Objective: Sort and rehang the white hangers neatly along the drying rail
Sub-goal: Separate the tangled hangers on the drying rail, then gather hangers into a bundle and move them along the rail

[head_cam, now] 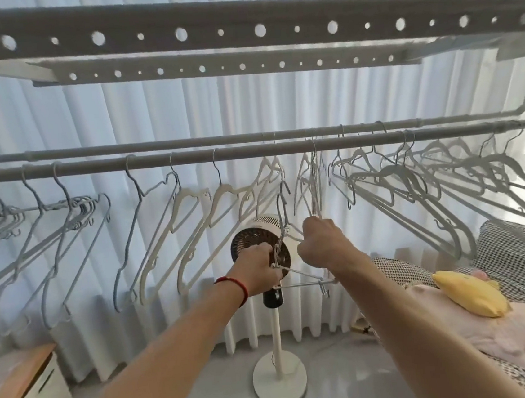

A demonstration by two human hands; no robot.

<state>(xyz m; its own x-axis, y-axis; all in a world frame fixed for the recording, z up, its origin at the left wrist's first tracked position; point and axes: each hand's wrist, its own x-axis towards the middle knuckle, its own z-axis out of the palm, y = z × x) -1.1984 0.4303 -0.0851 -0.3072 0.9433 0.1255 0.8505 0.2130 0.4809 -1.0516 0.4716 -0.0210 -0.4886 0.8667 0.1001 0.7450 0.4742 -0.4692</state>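
A grey drying rail (249, 151) runs across the view with a second rail just behind it. Several white hangers (192, 225) hang along it, bunched and tilted, denser on the right (415, 182); thin blue-grey wire hangers (72, 218) crowd the left end. My left hand (259, 272), with a red cord at the wrist, grips a thin wire clip hanger (308, 280) held off the rail below its middle. My right hand (320, 241) is closed around the lower part of a white hanger (313, 187) that still hooks on the rail.
A white pedestal fan (276, 343) stands directly behind my hands. Two perforated grey bars (237, 33) pass overhead. White curtains fill the background. A bed with checked bedding and a yellow plush toy (469, 297) lies at right. A white box with a wooden lid (32, 394) sits at lower left.
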